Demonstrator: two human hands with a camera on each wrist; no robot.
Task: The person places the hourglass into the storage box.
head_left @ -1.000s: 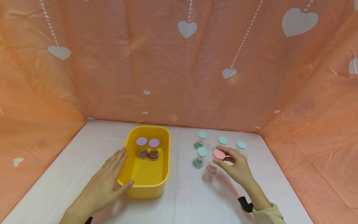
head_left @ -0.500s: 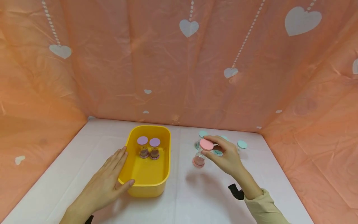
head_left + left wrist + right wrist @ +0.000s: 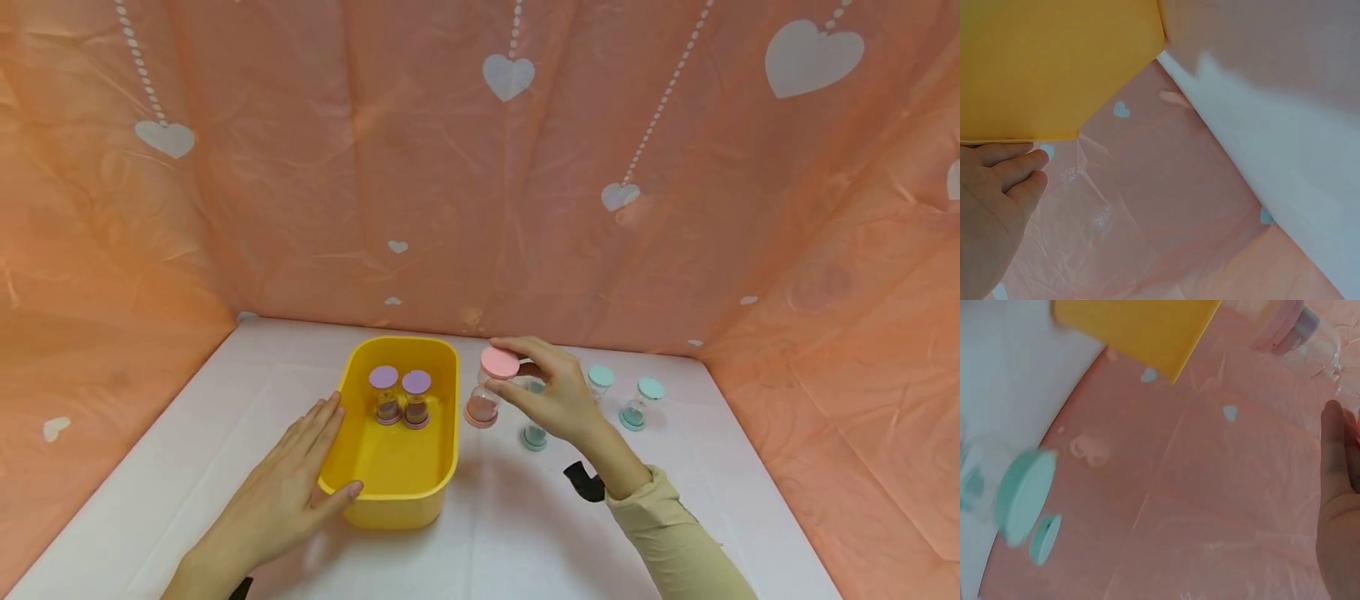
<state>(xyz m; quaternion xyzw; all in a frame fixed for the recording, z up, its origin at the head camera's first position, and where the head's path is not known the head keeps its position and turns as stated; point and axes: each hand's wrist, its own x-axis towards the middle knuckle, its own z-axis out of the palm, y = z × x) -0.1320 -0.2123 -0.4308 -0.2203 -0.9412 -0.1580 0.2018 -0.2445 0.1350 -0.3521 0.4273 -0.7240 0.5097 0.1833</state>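
Nearest, at the bin's 8 o'clock, left hand (image 3: 262, 500) grasping nothing, fingers straight along the side of the yellow bin (image 3: 393, 510), thumb by the near rim. Right hand (image 3: 551, 392), 3 o'clock of the bin, pinches the pink sand timer (image 3: 482, 405) near its top; timer slightly tilted, apparently raised off the counter (image 3: 510, 542), just outside the bin wall. Judged progress: partway. Done: two, the left purple timer (image 3: 384, 379) and right purple timer (image 3: 417, 384), upright inside toward 12 o'clock. Left: pink not yet in; at least three teal timers (image 3: 633, 415) out on the counter toward 3 o'clock, some hand-hidden. No brands, labels or writing readable; backdrop (image 3: 450, 183) shows only hearts and dotted strings.
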